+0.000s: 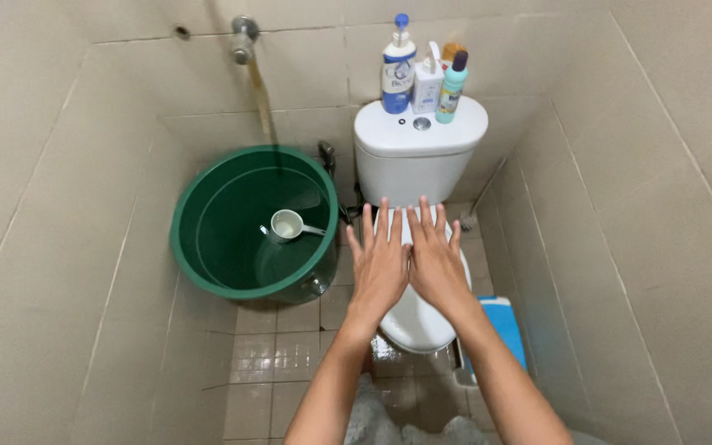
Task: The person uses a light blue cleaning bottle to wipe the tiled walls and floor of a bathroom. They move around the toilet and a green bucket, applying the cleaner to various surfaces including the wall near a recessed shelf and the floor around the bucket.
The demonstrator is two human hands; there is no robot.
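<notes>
– Where are the hands?
– Left hand (pixel 381 262) and right hand (pixel 436 257), flat, fingers spread, holding nothing, side by side above the closed toilet lid (pixel 418 323).
– And left?
– A green tub (pixel 250 221).

on toilet tank (pixel 419 140): 4 bottles (pixel 398 70). left of tank: 1 green tub (pixel 208 247) w/ 1 dipper (pixel 288 224). above tub: 1 tap (pixel 244 38). 2 hands (pixel 381 264) over the toilet lid (pixel 414 321).
</notes>
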